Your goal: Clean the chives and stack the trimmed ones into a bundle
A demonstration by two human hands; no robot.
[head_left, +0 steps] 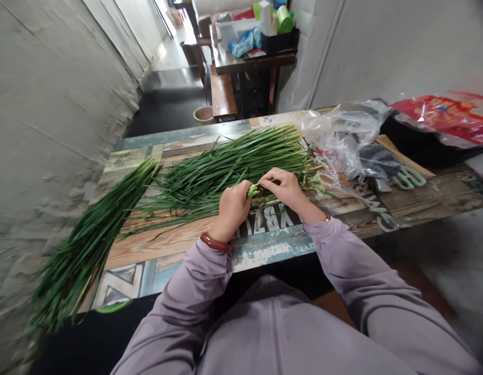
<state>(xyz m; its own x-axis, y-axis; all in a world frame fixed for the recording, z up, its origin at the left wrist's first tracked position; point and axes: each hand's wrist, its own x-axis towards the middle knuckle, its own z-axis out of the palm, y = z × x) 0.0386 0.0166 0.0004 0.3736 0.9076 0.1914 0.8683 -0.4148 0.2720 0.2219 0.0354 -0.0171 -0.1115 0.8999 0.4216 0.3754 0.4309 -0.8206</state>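
Hard to make out first. Small bunch (pixel 254 190) of green stalks: only the pale cut-looking ends show clearly, the middle hidden inside the left hand (pixel 234 204). Its leaf ends merge with the loose leaf pile (pixel 225 162) behind; cannot trace which blades belong to which. Palms of both hands out of sight.

Clear plastic bag (pixel 338 138) crumpled at the right of the pile, contents blurred by folds and glare. Scissors (pixel 409 178) beside it, pale green handles plain, blades hard to read. Red packaging (pixel 448 119) cut off by the right edge. Basket (pixel 203 114) on the floor partly hidden by the worktop (pixel 260 253) and bench (pixel 222 94). Second bundle (pixel 104 229) lies slantwise at the left end, leaf tips hanging past the edge, blurred.

Pose: both forearms reach forward and inward, hands close together over the near side of the leaf pile. Left grip closed round the bunch, back of hand up, thumb side toward the right hand (pixel 283 188). Right grip pinched, thumb and forefinger together on a thin strand (pixel 273 180) by the stalk ends; other fingers curled, detail too small. Brown bracelet (pixel 216 242) at the left wrist.
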